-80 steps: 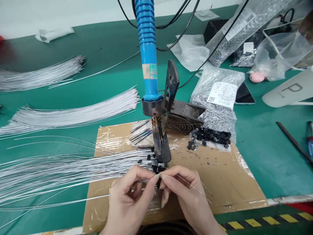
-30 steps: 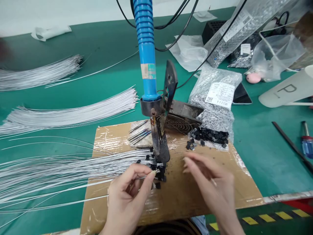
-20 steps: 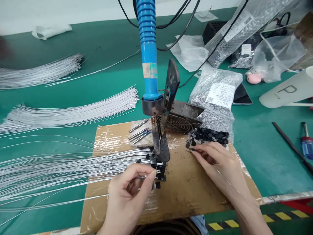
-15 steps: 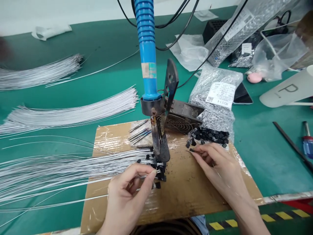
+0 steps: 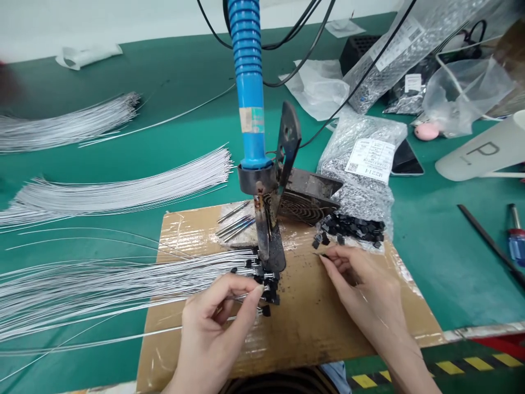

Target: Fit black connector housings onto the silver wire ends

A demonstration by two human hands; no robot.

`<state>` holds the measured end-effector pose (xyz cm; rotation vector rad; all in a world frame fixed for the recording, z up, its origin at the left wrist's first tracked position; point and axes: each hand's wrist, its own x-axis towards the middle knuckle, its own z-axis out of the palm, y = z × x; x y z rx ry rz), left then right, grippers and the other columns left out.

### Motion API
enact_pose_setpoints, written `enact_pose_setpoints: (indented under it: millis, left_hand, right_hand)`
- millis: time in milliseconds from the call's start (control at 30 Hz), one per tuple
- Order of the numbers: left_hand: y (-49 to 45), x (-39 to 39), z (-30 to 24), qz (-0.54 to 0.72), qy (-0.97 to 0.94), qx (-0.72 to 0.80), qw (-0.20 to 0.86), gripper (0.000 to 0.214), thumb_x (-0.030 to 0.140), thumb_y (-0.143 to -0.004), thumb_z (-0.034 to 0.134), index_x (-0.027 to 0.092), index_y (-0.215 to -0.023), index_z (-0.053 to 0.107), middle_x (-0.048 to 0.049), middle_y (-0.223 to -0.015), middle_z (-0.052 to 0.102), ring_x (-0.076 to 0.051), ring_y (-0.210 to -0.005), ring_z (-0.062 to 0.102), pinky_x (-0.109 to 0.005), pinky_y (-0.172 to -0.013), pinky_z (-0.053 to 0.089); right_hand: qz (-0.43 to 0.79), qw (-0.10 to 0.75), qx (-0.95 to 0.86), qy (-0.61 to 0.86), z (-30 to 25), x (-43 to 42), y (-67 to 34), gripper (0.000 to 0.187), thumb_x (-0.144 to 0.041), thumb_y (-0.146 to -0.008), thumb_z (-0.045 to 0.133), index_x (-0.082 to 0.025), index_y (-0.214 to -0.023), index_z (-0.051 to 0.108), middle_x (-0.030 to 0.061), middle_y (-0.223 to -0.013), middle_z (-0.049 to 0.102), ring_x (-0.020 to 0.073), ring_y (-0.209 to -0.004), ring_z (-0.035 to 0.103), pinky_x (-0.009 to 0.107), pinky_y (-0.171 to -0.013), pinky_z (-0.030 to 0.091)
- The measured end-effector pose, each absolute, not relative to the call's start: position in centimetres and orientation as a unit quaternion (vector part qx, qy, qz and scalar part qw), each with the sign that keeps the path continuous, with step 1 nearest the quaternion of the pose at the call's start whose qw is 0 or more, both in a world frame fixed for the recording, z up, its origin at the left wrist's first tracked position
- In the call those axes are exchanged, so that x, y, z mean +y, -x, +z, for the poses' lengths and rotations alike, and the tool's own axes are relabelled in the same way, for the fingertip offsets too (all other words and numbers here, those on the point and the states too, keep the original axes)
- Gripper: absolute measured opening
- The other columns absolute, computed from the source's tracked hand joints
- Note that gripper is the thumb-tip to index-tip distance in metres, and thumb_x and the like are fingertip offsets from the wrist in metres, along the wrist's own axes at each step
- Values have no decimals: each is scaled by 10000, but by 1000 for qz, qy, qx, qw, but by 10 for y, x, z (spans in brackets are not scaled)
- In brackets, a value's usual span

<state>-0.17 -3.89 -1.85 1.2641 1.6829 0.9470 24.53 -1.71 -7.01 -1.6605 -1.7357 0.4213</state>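
Note:
My left hand (image 5: 217, 323) pinches the ends of thin white wires (image 5: 102, 284) between thumb and forefinger, close to a cluster of small black parts (image 5: 268, 290) at the foot of a blue-handled soldering iron (image 5: 250, 109) held upright in its stand (image 5: 273, 241). My right hand (image 5: 365, 290) rests on the cardboard sheet (image 5: 328, 323), fingertips pinched on one small black component (image 5: 324, 255) just below a pile of black components (image 5: 353, 229) spilling from a bubble-wrap bag (image 5: 361, 164).
More bundles of white wire (image 5: 123, 186) lie on the green bench at left. A small fan (image 5: 305, 200) sits behind the stand. Plastic bags, a phone (image 5: 406, 158), a pink object (image 5: 426, 130), a screwdriver (image 5: 514, 235) and a black rod (image 5: 490, 236) lie at right.
My right hand let go of the wire end near my left hand, reached right to the black component pile and pinched one piece. My left hand stayed put, holding the wires.

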Motion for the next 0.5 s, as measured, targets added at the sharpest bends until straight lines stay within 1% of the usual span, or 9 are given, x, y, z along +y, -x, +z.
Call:
enact_pose_setpoints:
  millis: [167,233,267,333,367,433,500]
  left_hand:
    - [1,-38,-16,377,-499,666,407,143,292,-909,741,211,-795,774,-12,-719,696,-127,-586,549,-234,-551,411]
    - [1,-37,-16,373,-501,667,406,144,298,-910,739,208,-805,780,-13,-700,686,-131,-576,543,-234,-537,411]
    - [1,-37,-15,372,-500,668,406,145,301,-909,740,207,-805,780,-13,-695,683,-135,-579,549,-232,-535,418]
    - [1,-36,-14,367,-499,669,411,149,303,-908,742,207,-798,770,-12,-694,684,-137,-585,563,-223,-534,435]
    - [2,-35,-14,364,-499,669,414,150,300,-908,743,207,-792,763,-11,-700,692,-135,-588,573,-217,-535,444]
    - [4,-33,-12,353,-509,660,425,144,285,-909,748,208,-788,757,-19,-744,734,-135,-610,617,-202,-546,469]
    - [6,-29,-10,349,-521,635,450,132,260,-912,751,210,-790,763,-38,-830,790,-146,-667,683,-191,-571,506]
  right_hand:
    - [281,408,-557,666,-66,-25,-233,77,-314,-993,713,-238,-999,722,30,-891,731,162,-732,695,277,-686,603]
    - [341,441,-495,667,-57,-27,-224,127,-354,-960,759,-229,-974,740,36,-857,730,164,-684,693,274,-637,603]
    - [379,457,-461,660,-52,-27,-218,154,-372,-941,782,-223,-957,746,29,-802,721,161,-631,682,265,-582,593]
    - [465,473,-397,634,-40,-27,-206,178,-388,-914,810,-220,-925,753,10,-730,704,153,-569,669,262,-549,585]
    - [499,483,-371,616,-35,-27,-200,180,-386,-898,826,-223,-897,751,1,-720,702,146,-553,662,256,-539,584]
    - [557,485,-341,582,-29,-26,-189,167,-379,-890,836,-229,-941,786,-8,-708,710,131,-542,659,239,-541,578]
    - [598,486,-335,542,-27,-25,-180,166,-384,-904,824,-220,-932,813,-6,-666,707,126,-526,657,228,-530,575]
